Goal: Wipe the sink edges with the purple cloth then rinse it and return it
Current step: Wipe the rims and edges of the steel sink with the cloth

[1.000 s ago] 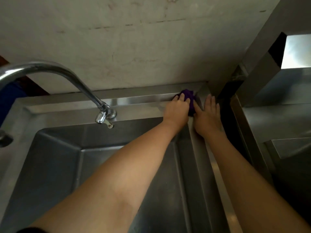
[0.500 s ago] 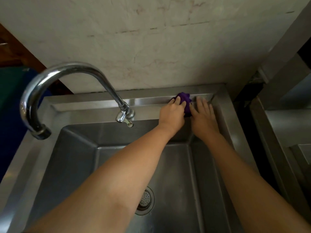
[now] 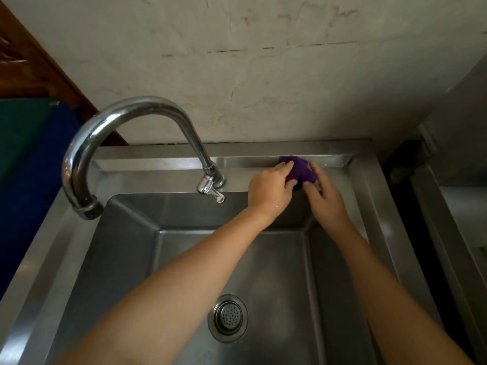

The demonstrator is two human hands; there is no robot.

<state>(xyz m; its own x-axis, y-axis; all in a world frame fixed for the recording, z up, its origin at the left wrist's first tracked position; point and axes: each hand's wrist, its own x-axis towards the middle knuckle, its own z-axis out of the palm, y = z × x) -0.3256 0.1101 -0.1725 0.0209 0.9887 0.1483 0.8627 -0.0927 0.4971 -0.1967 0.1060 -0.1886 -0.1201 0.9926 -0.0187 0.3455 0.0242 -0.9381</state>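
Note:
The purple cloth (image 3: pixel 299 169) is bunched up on the back ledge of the steel sink (image 3: pixel 158 177), right of the tap. My left hand (image 3: pixel 270 189) grips its left side with curled fingers. My right hand (image 3: pixel 325 196) holds its right side, fingers over the cloth. Most of the cloth is hidden between the two hands. Both forearms reach across the basin toward the back right corner.
A curved chrome tap (image 3: pixel 126 133) arches over the basin's left side, its handle (image 3: pixel 213 191) at the base. The drain strainer (image 3: pixel 228 317) sits in the basin floor. A stained wall (image 3: pixel 263 75) stands behind; another steel unit (image 3: pixel 461 219) is at the right.
The cloth and both hands have shifted left along the back ledge, away from the right corner. My view has swung left and down, showing the whole tap and the drain.

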